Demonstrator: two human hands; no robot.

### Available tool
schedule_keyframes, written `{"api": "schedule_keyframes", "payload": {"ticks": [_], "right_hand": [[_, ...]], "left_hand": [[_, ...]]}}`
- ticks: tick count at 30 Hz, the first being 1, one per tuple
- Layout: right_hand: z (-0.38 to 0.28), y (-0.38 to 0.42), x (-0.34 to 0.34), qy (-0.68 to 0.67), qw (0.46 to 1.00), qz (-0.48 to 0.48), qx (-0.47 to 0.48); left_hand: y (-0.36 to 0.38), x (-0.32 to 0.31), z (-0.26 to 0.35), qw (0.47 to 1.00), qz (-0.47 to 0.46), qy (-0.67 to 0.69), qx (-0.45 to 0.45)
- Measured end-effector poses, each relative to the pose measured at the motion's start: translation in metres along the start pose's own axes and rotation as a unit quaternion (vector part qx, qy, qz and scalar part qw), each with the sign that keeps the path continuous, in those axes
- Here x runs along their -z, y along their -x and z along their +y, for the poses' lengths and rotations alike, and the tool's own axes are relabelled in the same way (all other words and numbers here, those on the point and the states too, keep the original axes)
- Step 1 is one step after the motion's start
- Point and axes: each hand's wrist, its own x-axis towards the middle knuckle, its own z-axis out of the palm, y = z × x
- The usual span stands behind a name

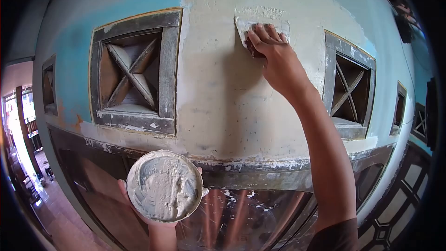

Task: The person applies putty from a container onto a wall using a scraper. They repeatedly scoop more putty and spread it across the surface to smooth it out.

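My right hand (pixel 272 49) is closed around the dark grip of a putty knife (pixel 241 25), its wide blade lying against the wall. A rough patch of wet putty (pixel 262 11) shows just above the blade. Low in front of me, my left hand (pixel 162 225) holds up a round dish (pixel 132 190) from beneath, with fingertips showing at its sides. Thick off-white putty (pixel 169 181) is spread across the inside of the dish. Behind the knife, the wall (pixel 209 88) has a broad cream-coloured coat with turquoise paint at its left.
Wooden vents with crossed slats flank the coated area, one at left (pixel 168 69) and one at right (pixel 329 60). A putty-spattered wooden ledge (pixel 260 165) runs below, above dark glass panes (pixel 251 209). A bright doorway (pixel 23 135) opens at far left.
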Motion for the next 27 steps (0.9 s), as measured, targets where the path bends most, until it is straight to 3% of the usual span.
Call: {"api": "schedule_keyframes", "payload": {"ticks": [4, 7, 11, 13, 14, 16, 22, 25, 27], "right_hand": [[-0.009, 0.014, 0.006, -0.004, 1.000, -0.005, -0.005], [-0.003, -0.015, 0.029, -0.032, 0.991, 0.127, 0.010], [0.025, -0.044, 0.000, 0.019, 0.996, 0.089, 0.019], [0.021, -0.040, -0.009, 0.033, 0.998, 0.054, 0.029], [0.015, -0.028, -0.015, 0.036, 0.998, 0.052, 0.025], [-0.005, -0.004, -0.010, 0.003, 1.000, 0.012, 0.017], [-0.028, 0.026, 0.028, -0.064, 0.996, -0.055, -0.018], [0.010, -0.023, 0.032, 0.001, 0.996, 0.084, -0.002], [0.037, -0.041, 0.019, 0.000, 0.999, 0.052, 0.004]], "left_hand": [[0.000, 0.004, 0.000, 1.000, -0.002, 0.007, 0.011], [0.004, -0.013, 0.005, 0.998, -0.021, 0.052, 0.039], [0.001, -0.011, 0.006, 0.998, -0.032, 0.028, 0.035], [-0.001, -0.006, 0.006, 0.981, -0.163, 0.086, 0.058], [0.001, -0.004, 0.005, 0.981, -0.162, 0.089, 0.057], [0.005, 0.000, 0.004, 0.994, -0.060, 0.080, 0.048], [0.010, -0.001, -0.004, 0.999, -0.008, 0.036, 0.007], [0.011, -0.005, -0.001, 0.999, 0.004, 0.040, 0.002], [0.010, 0.000, -0.001, 0.999, 0.008, 0.040, -0.005]]}}
